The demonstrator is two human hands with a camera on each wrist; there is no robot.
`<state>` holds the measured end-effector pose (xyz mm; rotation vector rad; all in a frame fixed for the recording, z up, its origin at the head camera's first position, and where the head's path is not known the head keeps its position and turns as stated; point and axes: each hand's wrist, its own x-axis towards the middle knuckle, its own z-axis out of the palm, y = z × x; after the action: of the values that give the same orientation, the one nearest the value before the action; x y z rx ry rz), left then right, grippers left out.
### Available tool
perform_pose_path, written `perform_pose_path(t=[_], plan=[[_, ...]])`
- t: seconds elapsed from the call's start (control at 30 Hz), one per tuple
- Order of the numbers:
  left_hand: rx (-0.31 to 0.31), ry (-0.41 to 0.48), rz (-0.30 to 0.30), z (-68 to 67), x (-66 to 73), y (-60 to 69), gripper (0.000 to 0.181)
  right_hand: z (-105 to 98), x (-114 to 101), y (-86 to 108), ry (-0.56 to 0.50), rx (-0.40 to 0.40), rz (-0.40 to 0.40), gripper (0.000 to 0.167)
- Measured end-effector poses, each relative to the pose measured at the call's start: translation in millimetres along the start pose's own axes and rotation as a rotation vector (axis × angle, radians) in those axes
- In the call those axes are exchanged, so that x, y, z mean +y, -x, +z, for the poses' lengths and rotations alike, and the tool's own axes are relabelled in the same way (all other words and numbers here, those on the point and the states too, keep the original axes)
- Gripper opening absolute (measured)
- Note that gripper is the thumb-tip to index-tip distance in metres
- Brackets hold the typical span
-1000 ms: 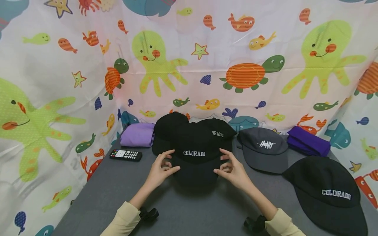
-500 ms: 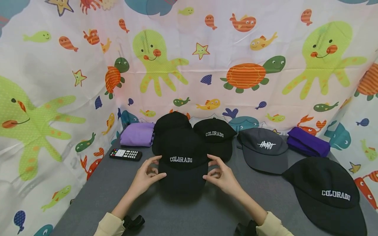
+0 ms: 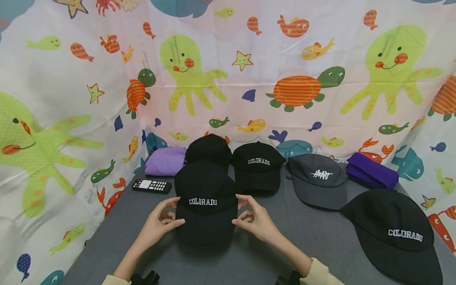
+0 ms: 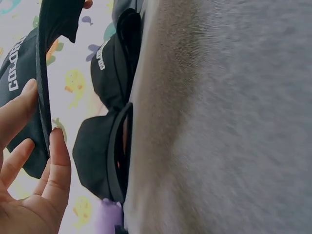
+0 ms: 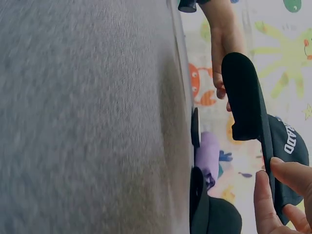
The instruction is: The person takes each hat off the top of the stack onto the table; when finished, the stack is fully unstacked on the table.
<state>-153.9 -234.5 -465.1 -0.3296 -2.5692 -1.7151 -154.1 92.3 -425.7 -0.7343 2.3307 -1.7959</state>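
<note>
A black cap with white COLORADO lettering (image 3: 204,221) hangs above the table between both hands, its brim toward me. At the cap's left side, the left hand (image 3: 159,221) pinches the edge between thumb and fingers. Opposite it, the right hand (image 3: 257,221) pinches the right edge. Both wrist views show the held cap's brim raised off the grey surface. Behind it stand another black cap (image 3: 208,148), partly covered, and a black COLORADO cap (image 3: 258,170) on the table.
A dark grey HEART cap (image 3: 320,186) lies right of centre. Nearest on the right is a large black COLORADO cap (image 3: 399,245). At the back are a folded lilac cloth (image 3: 164,162) and a folded purple cloth (image 3: 372,171). A remote control (image 3: 151,186) rests at left on the grey table (image 3: 263,261).
Both hands have carried the held cap left and toward me. The COLORADO cap behind it, partly covered before, now shows fully.
</note>
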Motion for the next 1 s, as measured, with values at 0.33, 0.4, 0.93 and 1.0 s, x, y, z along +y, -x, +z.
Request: perform_pose_path(t=[0.33, 0.4, 0.93, 1.0], plan=[[0.058, -0.060, -0.065, -12.7, 14.6, 29.4, 0.056, 20, -8, 5.2, -0.018, -0.060, 0.031, 0.064], [0.063, -0.069, -0.092, -15.9, 14.9, 33.2, 0.056, 24, -7, 5.3, -0.004, -0.071, 0.027, 0.064], [0.105, -0.172, -0.273, -48.9, 5.7, 69.1, 0.057, 61, 9, 7.3, -0.005, -0.199, -0.072, 0.068], [0.105, -0.189, -0.298, -53.1, 4.9, 72.9, 0.059, 66, 9, 6.1, -0.004, -0.213, -0.079, 0.068]])
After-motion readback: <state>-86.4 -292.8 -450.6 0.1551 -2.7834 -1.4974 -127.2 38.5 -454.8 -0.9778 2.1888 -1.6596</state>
